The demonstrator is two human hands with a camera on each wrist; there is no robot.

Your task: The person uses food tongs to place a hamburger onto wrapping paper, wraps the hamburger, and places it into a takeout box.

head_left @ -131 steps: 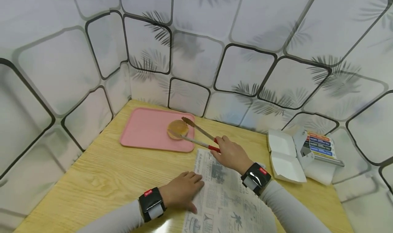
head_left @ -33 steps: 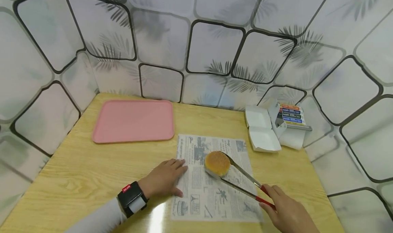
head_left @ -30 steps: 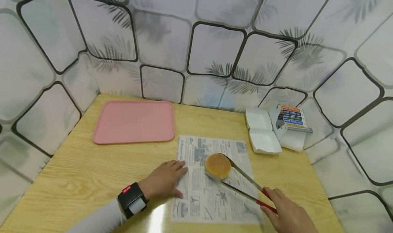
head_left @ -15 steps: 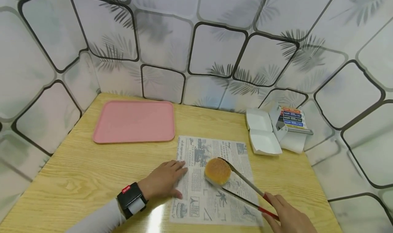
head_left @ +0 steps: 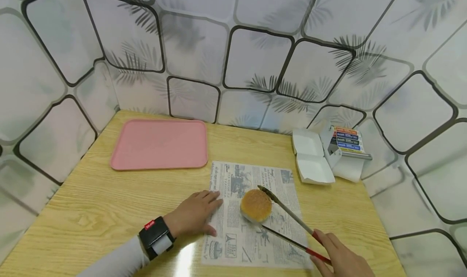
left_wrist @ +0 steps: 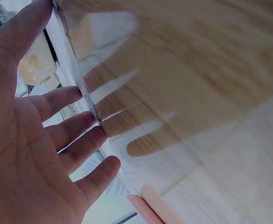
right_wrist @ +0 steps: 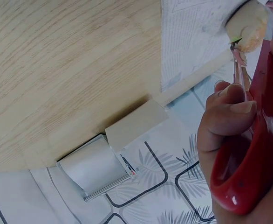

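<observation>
A burger [head_left: 256, 205] with a golden bun lies on a newsprint-patterned sheet of paper [head_left: 255, 175] in the head view. My right hand [head_left: 343, 257] grips metal tongs [head_left: 290, 213] by the red handles [right_wrist: 269, 121]. The tongs' arms are spread either side of the burger, the upper tip visibly apart from the bun; contact at the lower tip cannot be made out. A bit of green shows at the burger [right_wrist: 248, 28] in the right wrist view. With fingers spread, my left hand [head_left: 193, 215] rests at the paper's left edge; its palm [left_wrist: 24, 154] shows in the left wrist view.
A pink tray [head_left: 160, 144] with nothing on it lies at the back left of the wooden table [head_left: 109, 212]. At the back right stand an unfolded white takeaway box [head_left: 314, 167] and a dispenser [head_left: 348, 145] with coloured labels. A patterned wall rises behind.
The burger has gone from the pink tray to the paper, carried in the tongs. Over the last half second the upper tong arm has come away from the bun. The left hand stays put lately.
</observation>
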